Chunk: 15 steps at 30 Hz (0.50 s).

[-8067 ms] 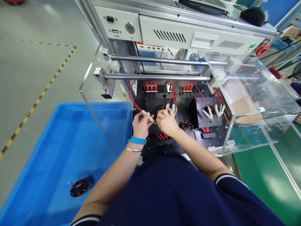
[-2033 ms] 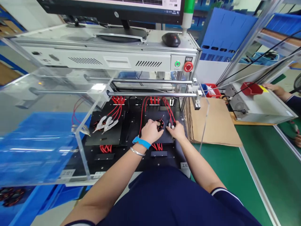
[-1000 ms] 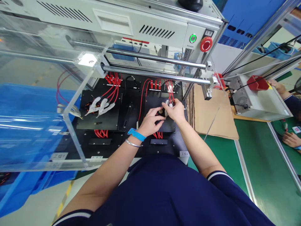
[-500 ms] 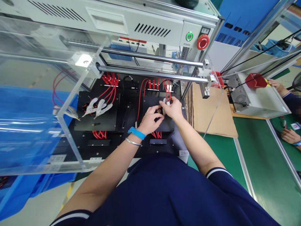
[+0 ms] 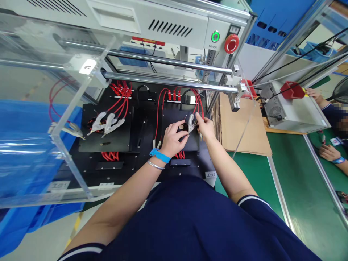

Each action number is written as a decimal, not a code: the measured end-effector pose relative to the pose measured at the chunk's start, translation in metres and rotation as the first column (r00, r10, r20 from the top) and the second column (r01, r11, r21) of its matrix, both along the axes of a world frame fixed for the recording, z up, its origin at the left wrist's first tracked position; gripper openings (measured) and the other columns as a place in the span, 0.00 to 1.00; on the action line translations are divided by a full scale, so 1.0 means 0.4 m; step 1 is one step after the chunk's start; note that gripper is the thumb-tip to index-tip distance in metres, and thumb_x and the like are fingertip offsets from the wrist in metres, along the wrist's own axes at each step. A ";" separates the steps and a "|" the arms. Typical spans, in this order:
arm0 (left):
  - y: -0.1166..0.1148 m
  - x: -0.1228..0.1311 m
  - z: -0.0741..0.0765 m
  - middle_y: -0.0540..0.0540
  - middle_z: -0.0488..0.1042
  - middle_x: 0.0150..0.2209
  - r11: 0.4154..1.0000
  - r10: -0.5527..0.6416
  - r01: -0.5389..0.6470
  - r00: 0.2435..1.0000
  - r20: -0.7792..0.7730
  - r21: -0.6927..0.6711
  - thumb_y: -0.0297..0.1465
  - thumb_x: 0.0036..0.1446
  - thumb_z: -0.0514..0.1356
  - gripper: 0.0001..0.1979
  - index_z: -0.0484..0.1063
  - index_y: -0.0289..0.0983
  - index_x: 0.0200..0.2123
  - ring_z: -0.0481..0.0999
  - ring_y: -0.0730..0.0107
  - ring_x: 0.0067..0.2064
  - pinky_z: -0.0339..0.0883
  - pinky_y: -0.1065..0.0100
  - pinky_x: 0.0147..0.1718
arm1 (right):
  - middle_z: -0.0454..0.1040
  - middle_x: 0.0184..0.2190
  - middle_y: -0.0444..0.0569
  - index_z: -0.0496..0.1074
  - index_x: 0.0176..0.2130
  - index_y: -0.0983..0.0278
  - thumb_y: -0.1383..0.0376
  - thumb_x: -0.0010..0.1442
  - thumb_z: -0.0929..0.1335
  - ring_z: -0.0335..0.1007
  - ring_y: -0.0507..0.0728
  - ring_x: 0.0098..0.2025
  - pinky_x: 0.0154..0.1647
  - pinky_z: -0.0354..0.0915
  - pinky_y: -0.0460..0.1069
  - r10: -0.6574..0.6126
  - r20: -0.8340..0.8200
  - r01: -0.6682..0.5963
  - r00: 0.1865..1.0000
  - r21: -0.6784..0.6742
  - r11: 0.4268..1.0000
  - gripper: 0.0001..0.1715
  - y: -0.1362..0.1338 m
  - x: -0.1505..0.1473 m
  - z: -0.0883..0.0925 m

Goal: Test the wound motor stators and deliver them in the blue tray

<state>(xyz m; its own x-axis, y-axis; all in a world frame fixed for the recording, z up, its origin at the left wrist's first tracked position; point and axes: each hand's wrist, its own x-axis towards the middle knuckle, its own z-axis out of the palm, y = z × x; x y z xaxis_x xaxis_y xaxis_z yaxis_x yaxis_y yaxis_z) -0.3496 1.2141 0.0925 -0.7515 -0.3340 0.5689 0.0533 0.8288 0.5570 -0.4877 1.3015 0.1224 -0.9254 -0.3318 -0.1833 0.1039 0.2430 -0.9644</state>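
The left hand (image 5: 174, 139) is curving around the wound stator (image 5: 185, 126), its grip unclear — the right hand (image 5: 206, 128) is grasping an alligator clip (image 5: 201, 135) by the black plate's (image 5: 172, 113) right edge.

Power button (image 5: 215, 36): "POWER", dark capitals printed just beneath it on the white front panel (image 5: 171, 23), upper right of centre
Right station label (image 5: 211, 174): "工位2", dark on white, on the black tabletop (image 5: 129, 160), lower right of centre
Left station label (image 5: 59, 185): "工位1", fainter, seen through clear acrylic, lower left
Small white label (image 5: 106, 186): illegible
Plate (image 5: 234, 29) above emergency-stop button (image 5: 231, 44): markings too small
Red strip (image 5: 149, 41), upper centre: yellow marks, unreadable
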 end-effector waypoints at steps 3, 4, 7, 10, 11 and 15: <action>0.005 -0.005 -0.002 0.44 0.67 0.55 1.000 0.015 -0.015 1.000 0.005 -0.022 0.29 0.55 0.60 0.05 0.77 0.40 0.33 0.67 0.56 0.52 0.62 0.53 0.49 | 0.66 0.19 0.39 0.59 0.26 0.62 0.46 0.50 0.69 0.53 0.45 0.14 0.14 0.51 0.43 -0.133 0.144 0.151 0.981 -0.119 0.981 0.25 -0.006 -0.003 0.001; 0.006 -0.008 -0.001 0.44 0.68 0.55 1.000 0.019 -0.019 1.000 0.012 -0.024 0.29 0.55 0.60 0.05 0.77 0.40 0.33 0.67 0.56 0.51 0.62 0.53 0.49 | 0.65 0.18 0.38 0.59 0.26 0.62 0.48 0.52 0.69 0.52 0.45 0.14 0.13 0.50 0.42 -0.168 0.189 0.197 0.967 -0.146 0.969 0.24 -0.010 -0.003 0.004; 0.009 -0.016 0.003 0.45 0.68 0.55 0.999 0.020 -0.018 0.999 0.031 -0.042 0.29 0.54 0.61 0.04 0.77 0.41 0.31 0.67 0.56 0.51 0.61 0.52 0.49 | 0.62 0.17 0.36 0.57 0.27 0.61 0.51 0.55 0.68 0.52 0.45 0.14 0.12 0.50 0.42 -0.237 0.276 0.295 0.931 -0.191 0.936 0.21 -0.025 -0.002 0.009; 0.012 -0.022 0.007 0.45 0.68 0.55 0.998 0.020 -0.018 0.999 0.038 -0.055 0.30 0.54 0.62 0.03 0.77 0.41 0.30 0.66 0.55 0.53 0.60 0.51 0.50 | 0.59 0.17 0.35 0.54 0.26 0.61 0.53 0.57 0.67 0.53 0.45 0.14 0.13 0.51 0.42 -0.271 0.308 0.342 0.912 -0.206 0.917 0.21 -0.034 0.000 0.007; 0.013 -0.024 0.007 0.45 0.68 0.55 0.998 0.022 -0.020 0.999 0.040 -0.055 0.30 0.54 0.62 0.03 0.77 0.41 0.30 0.66 0.54 0.53 0.59 0.51 0.50 | 0.59 0.17 0.35 0.54 0.26 0.61 0.53 0.57 0.67 0.53 0.45 0.14 0.13 0.51 0.42 -0.278 0.314 0.353 0.908 -0.217 0.910 0.21 -0.036 0.001 0.005; 0.020 -0.030 0.001 0.44 0.68 0.54 0.997 0.034 -0.032 0.999 0.024 -0.075 0.30 0.54 0.62 0.03 0.76 0.40 0.29 0.66 0.54 0.53 0.59 0.51 0.50 | 0.58 0.17 0.34 0.54 0.27 0.60 0.56 0.58 0.67 0.53 0.46 0.14 0.14 0.51 0.42 -0.309 0.338 0.406 0.889 -0.269 0.874 0.19 -0.039 0.004 0.002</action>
<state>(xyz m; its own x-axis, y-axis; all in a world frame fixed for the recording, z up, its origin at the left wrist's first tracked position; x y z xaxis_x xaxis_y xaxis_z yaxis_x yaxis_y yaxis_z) -0.3615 1.2220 0.0930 -0.7552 -0.3164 0.5740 0.0116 0.8692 0.4944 -0.4859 1.2858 0.1233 -0.9185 -0.0728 -0.3886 0.3953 -0.1824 -0.9003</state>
